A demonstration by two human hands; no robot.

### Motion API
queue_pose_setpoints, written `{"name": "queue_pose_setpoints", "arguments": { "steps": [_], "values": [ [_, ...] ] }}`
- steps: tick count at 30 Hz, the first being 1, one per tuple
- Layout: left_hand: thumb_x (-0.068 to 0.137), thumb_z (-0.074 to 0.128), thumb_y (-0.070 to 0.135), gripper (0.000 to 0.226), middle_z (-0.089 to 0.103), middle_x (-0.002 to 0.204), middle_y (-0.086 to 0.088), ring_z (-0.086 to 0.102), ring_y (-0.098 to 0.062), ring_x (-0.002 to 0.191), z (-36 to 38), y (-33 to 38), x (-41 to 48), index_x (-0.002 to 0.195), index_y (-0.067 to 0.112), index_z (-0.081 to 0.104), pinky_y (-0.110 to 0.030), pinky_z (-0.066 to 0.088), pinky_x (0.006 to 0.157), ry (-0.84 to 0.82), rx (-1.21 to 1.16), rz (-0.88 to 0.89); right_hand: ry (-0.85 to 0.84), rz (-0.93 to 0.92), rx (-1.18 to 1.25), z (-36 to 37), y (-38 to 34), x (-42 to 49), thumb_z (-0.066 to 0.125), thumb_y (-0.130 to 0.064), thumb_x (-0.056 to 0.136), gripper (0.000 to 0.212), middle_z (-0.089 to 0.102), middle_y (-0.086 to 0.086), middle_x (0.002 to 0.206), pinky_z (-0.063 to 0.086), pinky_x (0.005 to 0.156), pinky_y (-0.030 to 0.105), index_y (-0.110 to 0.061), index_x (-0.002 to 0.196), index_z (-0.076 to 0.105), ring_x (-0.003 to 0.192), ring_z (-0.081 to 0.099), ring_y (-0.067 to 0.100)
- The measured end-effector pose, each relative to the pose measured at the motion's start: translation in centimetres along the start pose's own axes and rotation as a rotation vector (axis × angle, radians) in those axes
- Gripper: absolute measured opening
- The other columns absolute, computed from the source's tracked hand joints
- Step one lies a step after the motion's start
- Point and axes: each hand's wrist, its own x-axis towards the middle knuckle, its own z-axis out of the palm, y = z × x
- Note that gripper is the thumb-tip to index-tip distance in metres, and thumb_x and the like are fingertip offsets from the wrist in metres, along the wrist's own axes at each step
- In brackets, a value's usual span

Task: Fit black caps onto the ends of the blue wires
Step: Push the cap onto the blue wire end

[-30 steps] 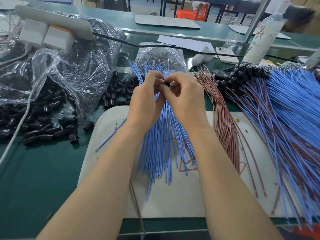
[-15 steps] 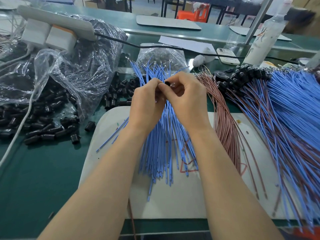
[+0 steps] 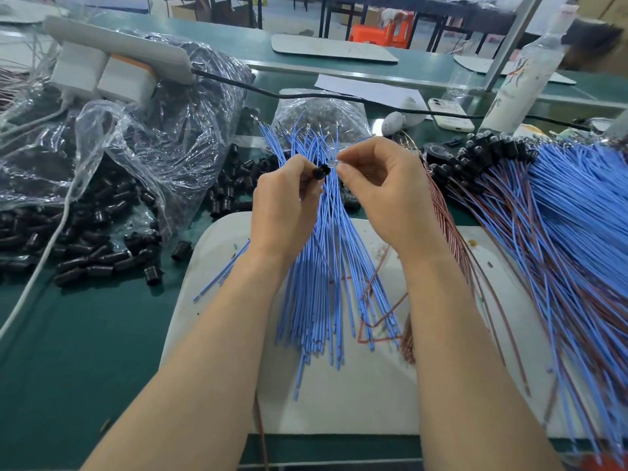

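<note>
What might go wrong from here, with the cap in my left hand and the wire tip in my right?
1. The black cap in the left hand and the small clear tip pinched by the right hand are not yet joined; misaligned, the tip may bend rather than seat.
2. Both hands work right over the blue wires, so a neighbouring wire could snag.
3. A dropped cap could vanish among the loose caps.

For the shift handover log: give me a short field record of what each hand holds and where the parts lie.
Left hand: pinches small black plastic cap
Right hand: pinches clear-tipped wire end, close beside the cap, not yet seated
Uncapped stock: bundle of thin blue wires on flat white mat
Loose caps: heap of black caps on green tabletop, left of mat
Finished: fan of capped blue wires, mat's right side
</note>
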Motion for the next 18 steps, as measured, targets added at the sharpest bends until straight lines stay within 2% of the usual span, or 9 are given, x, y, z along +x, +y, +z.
{"name": "queue_pose_setpoints", "arguments": {
  "steps": [9, 13, 16, 18],
  "values": [
    [0.089, 0.055, 0.011, 0.011, 0.068, 0.08, -0.01, 0.061, -0.032, 0.077, -0.3, 0.5, -0.1, 0.089, 0.003, 0.062, -0.046, 0.05, 0.073, -0.028, 0.089, 0.032, 0.011, -0.065, -0.171, 0.3, -0.3, -0.2, 0.065, -0.006, 0.087, 0.011, 0.069, 0.001, 0.084, 0.051, 0.077, 0.014, -0.008, 0.094, 0.073, 0.074, 0.063, 0.004],
    [0.088, 0.053, 0.009, 0.008, 0.067, 0.081, -0.008, 0.059, -0.031, 0.078, -0.3, 0.6, -0.2, 0.089, 0.005, 0.06, -0.045, 0.048, 0.072, -0.045, 0.18, 0.051, 0.009, -0.053, -0.257, 0.4, -0.1, -0.1, 0.065, -0.008, 0.086, 0.011, 0.066, -0.003, 0.08, 0.052, 0.078, 0.023, -0.009, 0.094, 0.074, 0.075, 0.063, 0.009],
    [0.088, 0.056, 0.009, 0.009, 0.065, 0.081, -0.001, 0.057, -0.019, 0.074, -0.5, 0.5, -0.2, 0.094, 0.01, 0.063, -0.035, 0.049, 0.074, -0.141, 0.137, 0.036, 0.01, -0.018, -0.281, 0.2, 0.4, 0.1, 0.065, -0.008, 0.086, 0.012, 0.066, -0.004, 0.078, 0.051, 0.08, 0.025, -0.01, 0.094, 0.074, 0.075, 0.062, 0.01],
    [0.087, 0.06, 0.01, 0.014, 0.064, 0.081, 0.003, 0.053, -0.005, 0.067, -0.6, 0.6, -0.1, 0.1, 0.013, 0.065, -0.021, 0.046, 0.07, -0.229, 0.085, 0.03, 0.005, 0.024, -0.242, -0.1, 0.9, 0.3, 0.066, -0.009, 0.086, 0.013, 0.068, -0.003, 0.081, 0.051, 0.08, 0.022, -0.012, 0.095, 0.075, 0.076, 0.063, 0.008]
  ]
}}
